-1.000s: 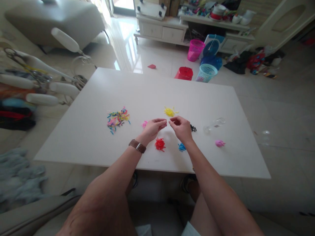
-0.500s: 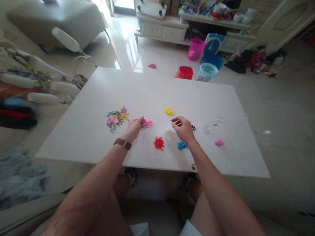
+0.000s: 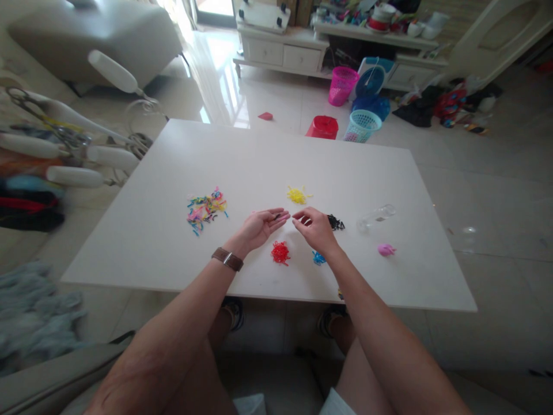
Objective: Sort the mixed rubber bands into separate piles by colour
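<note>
My left hand (image 3: 258, 226) lies palm up over the white table (image 3: 242, 155), with a watch on the wrist. It holds a small black rubber band (image 3: 275, 217) at its fingertips. My right hand (image 3: 317, 229) is close beside it with thumb and finger pinched; what they hold is too small to make out. Around the hands lie sorted piles of tiny rubber bands: yellow (image 3: 297, 196), black (image 3: 336, 222), red (image 3: 280, 252) and blue (image 3: 318, 258). A mixed-colour pile (image 3: 205, 208) lies to the left.
A clear small bottle (image 3: 375, 215) lies on its side to the right, with a pink clump (image 3: 386, 250) nearer the front. A drying rack with white bars (image 3: 78, 153) stands at the left. Beyond the table, plastic baskets (image 3: 362, 125) and a red tub (image 3: 323, 128) sit on the floor.
My left hand has come back from the pink pile at the left to meet my right hand, now turned palm up. The pink pile is hidden behind it.
</note>
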`<state>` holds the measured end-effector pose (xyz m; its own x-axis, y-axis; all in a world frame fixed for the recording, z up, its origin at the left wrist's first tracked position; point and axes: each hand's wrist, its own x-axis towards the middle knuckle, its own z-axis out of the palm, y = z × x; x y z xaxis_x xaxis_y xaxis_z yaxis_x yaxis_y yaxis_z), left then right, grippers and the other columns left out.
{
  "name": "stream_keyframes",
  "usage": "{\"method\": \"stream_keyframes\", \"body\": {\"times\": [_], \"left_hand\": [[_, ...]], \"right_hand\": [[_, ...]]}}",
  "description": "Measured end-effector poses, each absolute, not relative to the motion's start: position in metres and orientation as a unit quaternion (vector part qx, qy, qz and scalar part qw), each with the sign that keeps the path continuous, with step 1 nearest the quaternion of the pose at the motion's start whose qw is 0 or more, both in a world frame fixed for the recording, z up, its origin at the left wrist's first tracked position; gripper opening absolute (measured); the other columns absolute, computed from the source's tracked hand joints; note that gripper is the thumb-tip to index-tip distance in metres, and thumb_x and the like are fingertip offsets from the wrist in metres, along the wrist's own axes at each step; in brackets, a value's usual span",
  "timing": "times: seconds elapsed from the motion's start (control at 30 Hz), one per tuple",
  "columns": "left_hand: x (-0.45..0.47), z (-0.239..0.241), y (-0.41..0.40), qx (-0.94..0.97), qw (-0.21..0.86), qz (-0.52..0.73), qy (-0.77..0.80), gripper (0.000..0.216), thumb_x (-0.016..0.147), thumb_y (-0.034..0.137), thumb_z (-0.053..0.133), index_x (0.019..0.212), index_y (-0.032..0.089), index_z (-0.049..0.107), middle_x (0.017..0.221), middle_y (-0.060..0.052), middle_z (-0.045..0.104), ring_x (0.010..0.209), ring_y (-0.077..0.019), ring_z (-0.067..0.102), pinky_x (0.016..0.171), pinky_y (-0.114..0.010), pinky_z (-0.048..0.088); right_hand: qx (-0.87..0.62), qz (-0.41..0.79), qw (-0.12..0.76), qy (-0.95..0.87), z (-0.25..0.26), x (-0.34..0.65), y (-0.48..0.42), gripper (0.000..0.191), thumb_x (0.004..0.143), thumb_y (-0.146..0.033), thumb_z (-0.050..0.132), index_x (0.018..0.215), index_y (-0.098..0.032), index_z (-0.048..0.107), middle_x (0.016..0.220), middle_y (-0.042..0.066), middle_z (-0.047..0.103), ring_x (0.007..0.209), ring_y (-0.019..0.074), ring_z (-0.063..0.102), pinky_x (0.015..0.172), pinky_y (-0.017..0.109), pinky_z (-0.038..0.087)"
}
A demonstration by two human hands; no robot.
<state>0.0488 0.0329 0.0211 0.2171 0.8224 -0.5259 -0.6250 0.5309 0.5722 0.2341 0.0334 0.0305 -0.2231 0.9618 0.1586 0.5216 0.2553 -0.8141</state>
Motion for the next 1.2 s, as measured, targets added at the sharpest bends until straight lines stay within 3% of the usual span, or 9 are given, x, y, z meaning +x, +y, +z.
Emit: {"method": "stream_keyframes", "body": {"times": [0.17, 0.37, 0.53, 0.87, 1.03, 1.2], "left_hand": [[0.068, 0.031, 0.032, 0.162, 0.762, 0.470, 0.414, 0.022, 0.080, -0.008, 0.060, 0.092, 0.006, 0.073, 0.103, -0.016, 0.074, 0.100, -0.0167, 0.072, 0.102, -0.026, 0.053], [0.082, 0.029, 0.036, 0.162, 0.748, 0.472, 0.437, 0.015, 0.084, -0.005, 0.061, 0.086, 0.005, 0.072, 0.095, -0.015, 0.074, 0.090, -0.0143, 0.072, 0.099, -0.027, 0.055], [0.090, 0.023, 0.037, 0.179, 0.751, 0.446, 0.453, 0.013, 0.084, -0.004, 0.062, 0.084, 0.006, 0.071, 0.084, -0.011, 0.073, 0.080, -0.0118, 0.071, 0.096, -0.028, 0.056], [0.092, 0.019, 0.035, 0.229, 0.772, 0.426, 0.412, 0.008, 0.078, 0.003, 0.076, 0.078, 0.008, 0.069, 0.087, -0.015, 0.075, 0.087, -0.0183, 0.074, 0.102, -0.035, 0.052], [0.066, 0.018, 0.044, 0.253, 0.691, 0.460, 0.497, 0.016, 0.072, 0.006, 0.082, 0.080, 0.009, 0.069, 0.080, -0.013, 0.074, 0.080, -0.0194, 0.074, 0.093, -0.035, 0.057], [0.030, 0.003, 0.051, 0.152, 0.630, 0.504, 0.570, 0.010, 0.079, 0.004, 0.075, 0.080, 0.008, 0.066, 0.079, -0.012, 0.072, 0.078, -0.0165, 0.074, 0.082, -0.025, 0.061]], "right_hand": [[-0.521, 0.298, 0.357, -0.716, 0.033, 0.236, 0.034, 0.006, 0.083, -0.020, 0.066, 0.082, -0.020, 0.071, 0.085, 0.002, 0.069, 0.068, 0.0132, 0.062, 0.066, 0.027, 0.051], [-0.523, 0.293, 0.368, -0.711, 0.032, 0.243, 0.034, 0.009, 0.084, -0.020, 0.066, 0.090, -0.020, 0.073, 0.088, 0.002, 0.067, 0.069, 0.0128, 0.062, 0.065, 0.027, 0.050], [-0.535, 0.284, 0.347, -0.716, 0.030, 0.250, 0.035, 0.007, 0.085, -0.022, 0.068, 0.081, -0.020, 0.073, 0.083, 0.001, 0.064, 0.067, 0.0125, 0.060, 0.066, 0.027, 0.049], [-0.552, 0.273, 0.351, -0.705, 0.030, 0.258, 0.035, 0.010, 0.086, -0.024, 0.064, 0.078, -0.020, 0.070, 0.084, 0.002, 0.063, 0.068, 0.0130, 0.061, 0.068, 0.028, 0.050], [-0.554, 0.295, 0.366, -0.688, 0.033, 0.256, 0.032, 0.016, 0.085, -0.029, 0.067, 0.098, -0.021, 0.070, 0.090, 0.002, 0.067, 0.069, 0.0135, 0.062, 0.068, 0.028, 0.052], [-0.554, 0.289, 0.360, -0.693, 0.036, 0.257, 0.027, 0.010, 0.087, -0.029, 0.063, 0.088, -0.020, 0.068, 0.089, 0.003, 0.067, 0.071, 0.0137, 0.062, 0.071, 0.029, 0.051]]}}
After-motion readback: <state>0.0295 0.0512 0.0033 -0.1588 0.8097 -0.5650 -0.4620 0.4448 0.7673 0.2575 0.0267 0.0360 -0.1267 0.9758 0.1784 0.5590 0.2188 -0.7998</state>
